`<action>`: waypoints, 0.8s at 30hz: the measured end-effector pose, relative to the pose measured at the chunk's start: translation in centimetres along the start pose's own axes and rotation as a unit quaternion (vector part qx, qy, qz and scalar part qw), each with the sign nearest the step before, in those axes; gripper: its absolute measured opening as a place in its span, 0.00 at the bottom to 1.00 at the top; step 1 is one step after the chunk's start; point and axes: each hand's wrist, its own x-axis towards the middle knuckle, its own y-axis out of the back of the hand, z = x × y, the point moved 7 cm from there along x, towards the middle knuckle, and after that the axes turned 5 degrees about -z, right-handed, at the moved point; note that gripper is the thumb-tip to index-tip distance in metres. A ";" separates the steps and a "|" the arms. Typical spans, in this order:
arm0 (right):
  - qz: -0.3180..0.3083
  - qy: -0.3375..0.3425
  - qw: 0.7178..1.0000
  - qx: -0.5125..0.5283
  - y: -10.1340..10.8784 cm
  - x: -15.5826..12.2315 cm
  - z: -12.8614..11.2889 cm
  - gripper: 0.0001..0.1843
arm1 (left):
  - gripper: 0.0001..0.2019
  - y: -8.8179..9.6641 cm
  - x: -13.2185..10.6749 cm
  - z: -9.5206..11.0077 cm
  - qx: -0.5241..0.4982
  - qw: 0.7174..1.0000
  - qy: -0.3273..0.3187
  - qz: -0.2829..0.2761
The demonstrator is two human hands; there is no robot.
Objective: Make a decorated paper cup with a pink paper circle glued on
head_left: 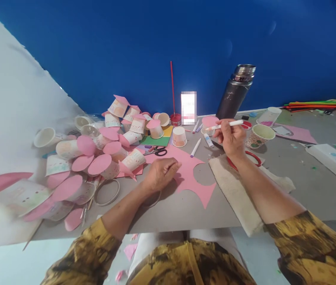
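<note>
My left hand (161, 173) rests with curled fingers on a pink paper sheet (189, 174) that has round holes cut out of it, pressing it to the grey table (168, 209). My right hand (230, 137) is raised just above the table and grips a white marker pen (225, 125), held level with its tip to the left. Beside that tip sits a paper cup with a pink lid (208, 122). A plain paper cup (179, 136) stands behind the pink sheet.
A heap of paper cups with pink discs (108, 146) fills the left. Scissors (158, 151), loose markers (195, 147), a glue stick (208, 140), a dark flask (235, 92), a dotted cup (259, 135), a folded cloth (239, 190), a power strip (334, 160) and coloured sticks (322, 105) lie around.
</note>
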 end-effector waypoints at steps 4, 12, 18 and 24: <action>0.036 -0.007 0.999 -0.007 1.3 0.4 0.4 0.25 | 0.19 6.7 -1.9 2.3 -0.025 0.992 0.042 0.116; 0.002 -0.019 1.000 0.000 1.1 0.5 1.2 0.20 | 0.37 5.6 -11.0 1.4 0.236 0.940 0.235 -0.073; -0.004 -0.015 1.000 -0.003 0.5 0.3 0.7 0.23 | 0.41 2.4 -12.1 -0.3 0.242 0.933 0.248 -0.099; -0.012 -0.009 1.000 0.003 0.3 0.5 0.7 0.25 | 0.41 2.9 -12.2 -1.6 0.223 0.937 0.263 -0.053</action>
